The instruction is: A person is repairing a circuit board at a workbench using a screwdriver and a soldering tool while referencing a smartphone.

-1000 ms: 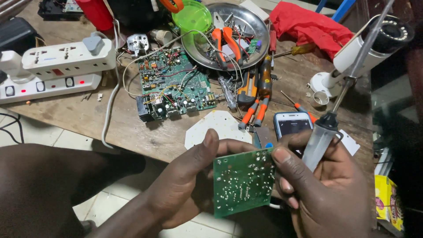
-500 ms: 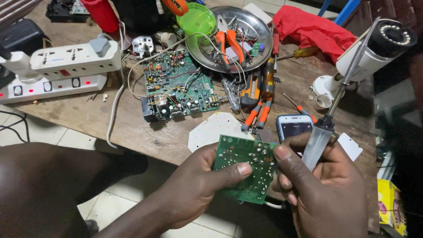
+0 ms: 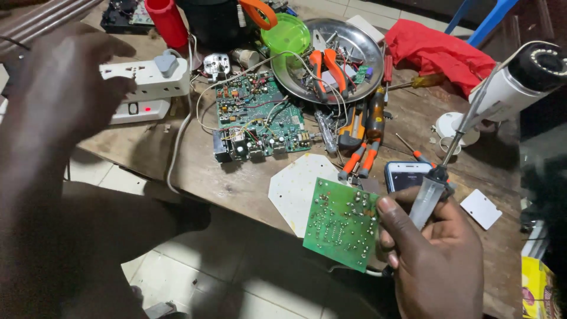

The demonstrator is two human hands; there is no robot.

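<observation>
While pinched under the right hand's (image 3: 434, 260) thumb and fingers (image 3: 391, 260), green circuit board (image 3: 339, 223) plus soldering iron (image 3: 426, 198); left hand (image 3: 59, 88) raised, open, empty.

**Worn wooden workbench over a pale tiled floor**

A scuffed brown wooden table (image 3: 236, 177) fills most of the view, its near edge running diagonally from upper left to lower right. Below it lies a floor of pale tiles (image 3: 195, 277) with dark grout lines, lit by soft daylight in patches and shadowed close under the table edge. Behind the table's far side stands a blue frame (image 3: 490, 18), partly cut off.
</observation>
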